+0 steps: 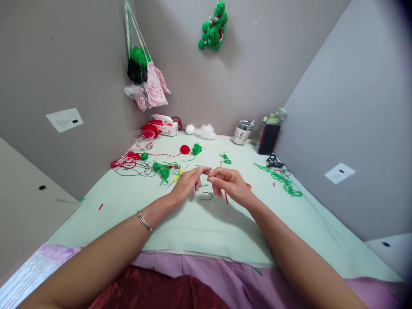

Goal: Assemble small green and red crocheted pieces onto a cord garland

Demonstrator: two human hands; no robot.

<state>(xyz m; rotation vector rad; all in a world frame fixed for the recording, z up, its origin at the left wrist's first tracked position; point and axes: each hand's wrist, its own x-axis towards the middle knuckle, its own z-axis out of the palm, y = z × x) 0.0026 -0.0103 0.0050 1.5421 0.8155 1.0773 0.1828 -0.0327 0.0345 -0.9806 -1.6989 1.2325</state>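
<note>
Grip, paired: left hand [189, 182] and right hand [232, 184], fingertips meeting above the cloth [199, 225]. Right thumb and forefinger are drawing close together in a narrow pinch; left fingers are reaching across to them, partly spread. Whether either hand is holding a fine piece is not showing; anything between the tips is too small to tell.

Handling note, as a judgement: so fine a pinch is calling for finger pads rather than nails, light even pressure, and the left hand steadying while the right is making small adjustments. Over-squeezing is risking a slip or a twist.

Nearest item: dark strand [210, 194], one, curved, lying just below the fingertips on the person's side. Red strand [227, 198], one, short, lying beneath the right hand. Loose ends this near are inviting snags, so lifted wrists are serving well.

Left of the grip, just beyond: yellow piece [178, 175], lying beside a green yarn tangle [164, 171].

Beyond the grip: green loops [227, 160]; farther, red ball [184, 149] and green bundle [197, 149], sitting side by side.

Right, well apart: green skein [286, 182], trailing.

Farthest, behind: white fluff [206, 131], resting near the wall.
</note>
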